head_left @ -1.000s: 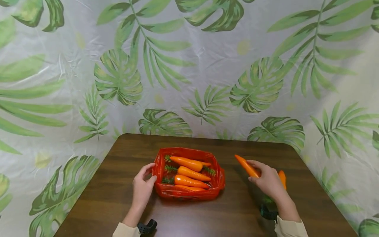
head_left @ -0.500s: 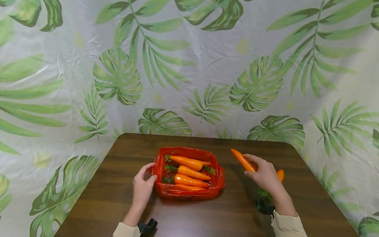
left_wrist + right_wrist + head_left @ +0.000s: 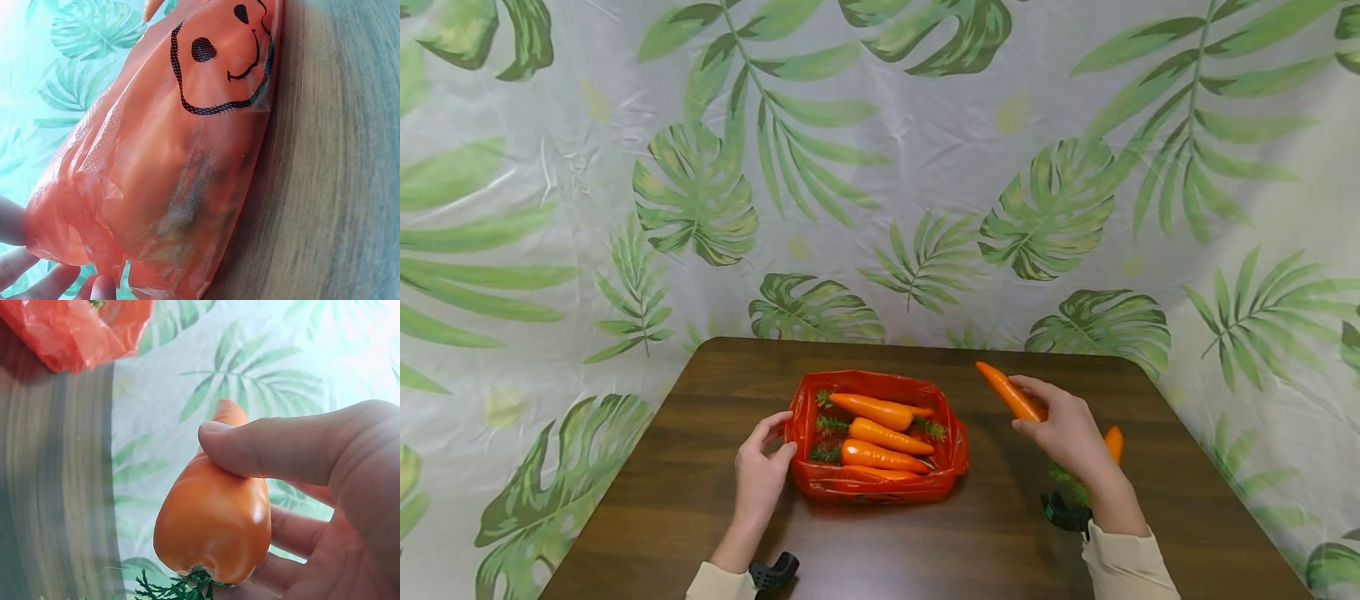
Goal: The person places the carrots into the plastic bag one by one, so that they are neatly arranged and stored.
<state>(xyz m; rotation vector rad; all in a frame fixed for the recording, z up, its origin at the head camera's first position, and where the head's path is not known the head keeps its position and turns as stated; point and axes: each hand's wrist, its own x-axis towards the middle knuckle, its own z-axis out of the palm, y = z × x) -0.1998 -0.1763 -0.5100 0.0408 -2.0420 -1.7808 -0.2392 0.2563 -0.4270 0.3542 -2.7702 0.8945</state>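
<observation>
An open-topped red plastic bag (image 3: 880, 493) sits mid-table with several carrots (image 3: 883, 457) lying inside, their green tops showing. My left hand (image 3: 760, 475) pinches the bag's left edge between thumb and fingers; in the left wrist view, those fingers (image 3: 47, 284) are at the bunched plastic, and a black smiling face is printed on the bag's side. To the right of the bag, my right hand (image 3: 1067, 429) holds another carrot (image 3: 215, 519) above the table, thumb on one side and fingers round the other. Its tip points up and left.
One more carrot (image 3: 1114, 446) shows past my right wrist, mostly hidden by it. Black wrist straps (image 3: 775, 573) are on both arms. The dark wooden table (image 3: 880, 550) ends at the back against a leaf-patterned curtain (image 3: 940, 167).
My right hand has moved left and away from me with the carrot, toward the bag's side. The left hand and bag have stayed in place.
</observation>
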